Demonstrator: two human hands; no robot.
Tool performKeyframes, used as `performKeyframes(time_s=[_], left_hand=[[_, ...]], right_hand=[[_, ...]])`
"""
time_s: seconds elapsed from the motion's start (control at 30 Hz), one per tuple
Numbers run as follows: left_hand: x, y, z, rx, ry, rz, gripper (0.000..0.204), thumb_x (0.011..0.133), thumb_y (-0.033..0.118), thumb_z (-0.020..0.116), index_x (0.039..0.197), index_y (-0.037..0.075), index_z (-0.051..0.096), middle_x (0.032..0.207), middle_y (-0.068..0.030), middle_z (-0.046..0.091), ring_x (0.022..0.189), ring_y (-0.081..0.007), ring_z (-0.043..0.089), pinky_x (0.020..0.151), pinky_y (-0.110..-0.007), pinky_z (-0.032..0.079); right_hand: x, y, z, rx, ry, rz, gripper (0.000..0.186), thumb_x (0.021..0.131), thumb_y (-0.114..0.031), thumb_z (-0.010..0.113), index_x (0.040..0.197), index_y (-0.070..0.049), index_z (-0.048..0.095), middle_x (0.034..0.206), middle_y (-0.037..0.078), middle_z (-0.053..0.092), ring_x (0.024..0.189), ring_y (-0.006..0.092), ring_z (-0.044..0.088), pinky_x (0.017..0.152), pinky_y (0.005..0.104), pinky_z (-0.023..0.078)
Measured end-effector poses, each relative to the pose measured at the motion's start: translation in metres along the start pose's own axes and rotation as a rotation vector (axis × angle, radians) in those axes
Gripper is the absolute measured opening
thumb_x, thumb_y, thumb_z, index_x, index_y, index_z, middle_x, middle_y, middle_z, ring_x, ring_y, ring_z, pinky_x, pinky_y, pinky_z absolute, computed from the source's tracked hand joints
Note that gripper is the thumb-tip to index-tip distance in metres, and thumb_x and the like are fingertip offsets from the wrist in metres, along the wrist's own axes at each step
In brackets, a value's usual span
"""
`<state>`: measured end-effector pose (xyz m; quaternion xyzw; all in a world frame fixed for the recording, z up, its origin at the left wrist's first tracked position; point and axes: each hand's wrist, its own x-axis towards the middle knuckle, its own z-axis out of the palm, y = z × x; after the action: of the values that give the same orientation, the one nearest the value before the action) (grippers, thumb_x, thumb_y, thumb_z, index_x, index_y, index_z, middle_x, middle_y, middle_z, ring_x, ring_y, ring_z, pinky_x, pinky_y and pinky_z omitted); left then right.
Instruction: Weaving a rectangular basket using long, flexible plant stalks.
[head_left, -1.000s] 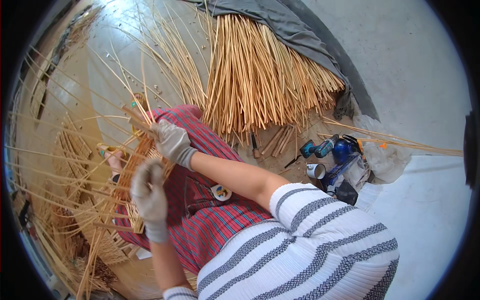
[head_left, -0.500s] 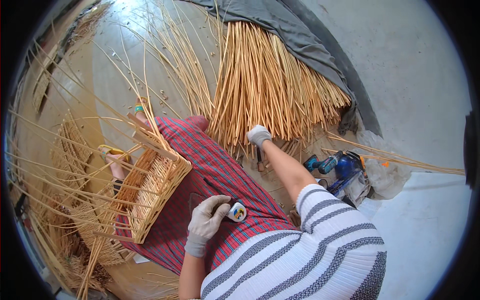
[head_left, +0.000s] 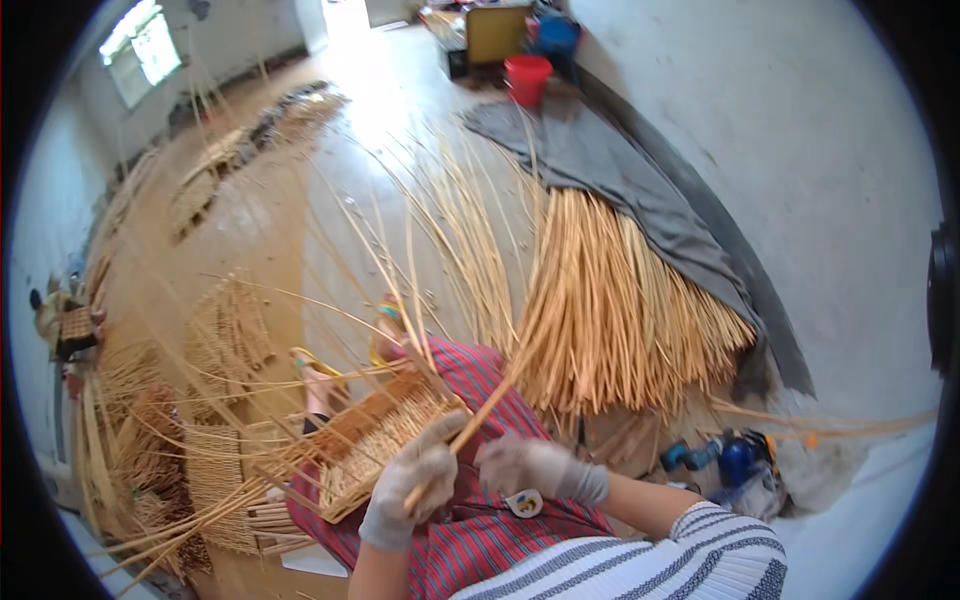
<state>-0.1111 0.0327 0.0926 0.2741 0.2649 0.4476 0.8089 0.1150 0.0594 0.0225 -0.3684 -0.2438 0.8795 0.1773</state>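
Note:
My left hand (head_left: 420, 470), in a pale glove, is closed round long pale canes (head_left: 488, 405) slanting up rightward. My right hand (head_left: 530, 468), also gloved, is blurred beside it, too smeared to read its fingers. A half-woven wicker basket (head_left: 375, 455) with long loose stakes rests on the red checked cloth (head_left: 475, 370) over my lap, left of my hands. A small white tape measure (head_left: 525, 505) lies on the cloth below my right hand.
A big bundle of canes (head_left: 630, 310) under a grey cover (head_left: 650, 220) lies right. Woven panels (head_left: 215, 490) lie left. A blue cordless drill (head_left: 685, 455) is at right. A red bucket (head_left: 527, 78) stands far back. A figure, possibly a person (head_left: 65, 320), is at far left.
The view has tilted up to show the room. My right hand went out to the cane bundle and came back beside my left hand, which now grips long canes.

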Motion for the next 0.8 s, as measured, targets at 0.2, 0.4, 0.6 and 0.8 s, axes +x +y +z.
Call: performKeyframes(time_s=[0.2, 0.4, 0.6, 0.8], left_hand=[[-0.064, -0.046, 0.009, 0.674, 0.027, 0.121, 0.032, 0.102, 0.012, 0.052, 0.133, 0.001, 0.051, 0.081, -0.007, 0.059, 0.073, -0.0147, 0.057, 0.07, -0.028, 0.049], [-0.076, -0.092, -0.041, 0.641, 0.361, 0.237, 0.035, 0.104, 0.036, 0.049, 0.094, 0.005, 0.059, 0.071, -0.0005, 0.05, 0.067, -0.0099, 0.051, 0.066, -0.025, 0.047], [-0.075, -0.051, -0.088, 1.256, 0.655, 0.123, 0.018, 0.094, 0.028, 0.064, 0.1, 0.011, 0.066, 0.085, -0.0124, 0.07, 0.084, -0.0303, 0.069, 0.068, -0.039, 0.052], [-0.069, -0.008, -0.126, 1.916, 0.741, 0.287, 0.056, 0.086, 0.002, 0.048, 0.137, 0.025, 0.049, 0.137, -0.0043, 0.058, 0.089, -0.031, 0.069, 0.072, -0.04, 0.056]], right_hand=[[0.022, -0.088, 0.093, 0.22, -0.626, -0.718, 0.037, 0.105, -0.036, 0.045, 0.125, -0.005, 0.052, 0.088, 0.002, 0.055, 0.07, 0.0127, 0.054, 0.063, 0.0273, 0.048], [0.017, -0.089, 0.17, -0.23, -0.785, -0.854, 0.024, 0.103, -0.013, 0.047, 0.125, -0.003, 0.051, 0.093, 0.006, 0.062, 0.082, 0.0136, 0.062, 0.078, 0.0294, 0.053], [0.018, -0.066, 0.076, -0.409, -0.02, -0.937, 0.013, 0.099, -0.003, 0.055, 0.111, -0.005, 0.053, 0.098, 0.013, 0.07, 0.092, 0.0239, 0.07, 0.084, 0.0356, 0.059], [0.051, -0.028, 0.032, -0.17, 0.374, -0.897, 0.01, 0.097, -0.004, 0.058, 0.103, -0.009, 0.051, 0.096, 0.013, 0.07, 0.092, 0.0258, 0.071, 0.083, 0.0399, 0.062]])
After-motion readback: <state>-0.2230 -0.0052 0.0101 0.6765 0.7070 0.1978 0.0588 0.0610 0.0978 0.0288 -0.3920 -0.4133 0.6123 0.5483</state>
